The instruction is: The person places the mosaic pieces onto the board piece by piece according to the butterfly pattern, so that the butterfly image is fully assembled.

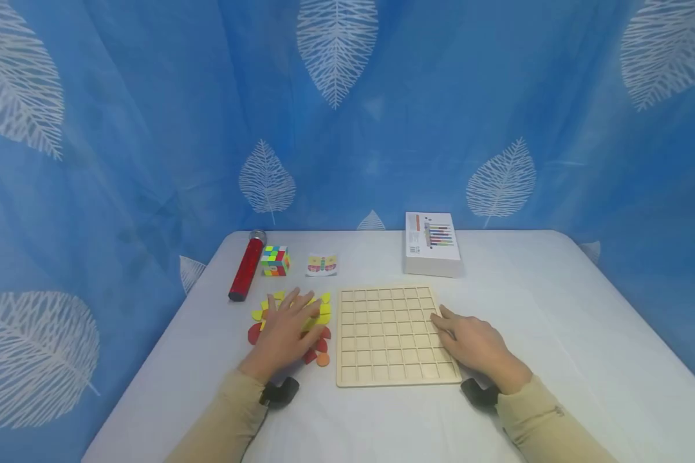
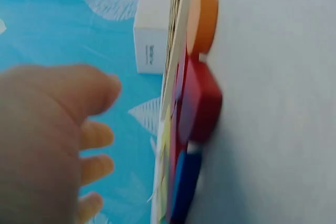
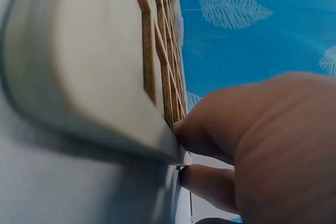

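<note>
My left hand [image 1: 286,331] hovers over a spread of small flat shape pieces, its fingers apart and holding nothing. Around it show yellow pieces [image 1: 324,308], red pieces [image 1: 255,333] and an orange disc [image 1: 323,359]; the hand hides the middle of the pile. The left wrist view also shows a blue piece [image 2: 186,184] below a red one. To the right lies a pale wooden grid board [image 1: 388,334] with square cells. My right hand [image 1: 477,344] grips its right edge, thumb on the top rim and a finger at the side [image 3: 207,182].
Behind the pieces are a red microphone [image 1: 247,267], a colourful puzzle cube [image 1: 275,261] and a small picture card [image 1: 322,265]. A white box [image 1: 432,244] stands behind the board. A blue leaf-patterned curtain [image 1: 382,154] hangs beyond the white table [image 1: 556,308].
</note>
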`<state>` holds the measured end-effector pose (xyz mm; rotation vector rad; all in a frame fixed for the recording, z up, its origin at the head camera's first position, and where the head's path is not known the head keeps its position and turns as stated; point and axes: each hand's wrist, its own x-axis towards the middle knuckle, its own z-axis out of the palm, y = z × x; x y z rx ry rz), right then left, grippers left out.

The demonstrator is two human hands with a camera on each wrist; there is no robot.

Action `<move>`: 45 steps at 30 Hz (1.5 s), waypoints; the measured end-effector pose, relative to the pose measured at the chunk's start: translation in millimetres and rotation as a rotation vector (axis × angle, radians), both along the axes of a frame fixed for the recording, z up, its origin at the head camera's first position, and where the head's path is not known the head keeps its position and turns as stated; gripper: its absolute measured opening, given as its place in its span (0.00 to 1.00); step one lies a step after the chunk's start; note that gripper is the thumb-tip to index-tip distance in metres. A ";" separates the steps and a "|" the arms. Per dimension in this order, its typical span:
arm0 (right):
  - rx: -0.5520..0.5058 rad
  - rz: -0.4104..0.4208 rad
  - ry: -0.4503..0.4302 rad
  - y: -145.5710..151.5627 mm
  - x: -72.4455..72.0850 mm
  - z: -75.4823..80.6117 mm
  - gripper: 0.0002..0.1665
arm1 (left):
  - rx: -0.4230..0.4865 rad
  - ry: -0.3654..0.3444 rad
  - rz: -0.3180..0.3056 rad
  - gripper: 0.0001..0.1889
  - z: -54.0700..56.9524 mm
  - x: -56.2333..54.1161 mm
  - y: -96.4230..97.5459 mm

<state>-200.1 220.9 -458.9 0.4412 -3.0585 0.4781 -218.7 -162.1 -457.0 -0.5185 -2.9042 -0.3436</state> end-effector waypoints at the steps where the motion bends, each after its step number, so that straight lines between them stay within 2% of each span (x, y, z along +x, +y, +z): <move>1: 0.000 0.001 0.005 -0.1 0.5 0.1 0.26 | 0.007 -0.018 0.001 0.34 -0.9 -1.5 1.7; 7: -0.003 0.009 0.015 -1.5 3.1 3.1 0.25 | 0.018 -0.109 0.014 0.35 -1.0 -11.5 11.7; 13: 0.013 0.004 0.005 -2.5 4.7 5.7 0.24 | 0.028 -0.180 0.078 0.29 4.6 -23.3 22.9; 17: 0.016 0.013 0.012 -3.9 4.9 5.5 0.23 | 0.031 -0.141 0.080 0.23 1.7 -33.2 27.5; 24: 0.018 0.011 0.012 -5.2 7.7 3.9 0.23 | 0.065 -0.056 0.067 0.10 -11.6 -44.9 29.9; 28: 0.026 0.011 0.023 -4.0 8.0 5.0 0.23 | 0.115 0.004 0.088 0.08 -14.8 -50.1 30.5; 32: 0.024 0.015 0.027 -3.9 8.1 6.9 0.22 | 0.165 -0.012 0.124 0.14 -16.2 -52.8 31.7; 37: 0.020 0.016 0.032 -3.6 8.6 6.9 0.22 | 0.238 -0.059 0.114 0.18 -17.8 -52.9 33.1; 45: 0.015 0.020 0.028 -3.9 8.7 6.0 0.22 | 0.370 0.000 0.090 0.19 -16.1 -46.9 36.7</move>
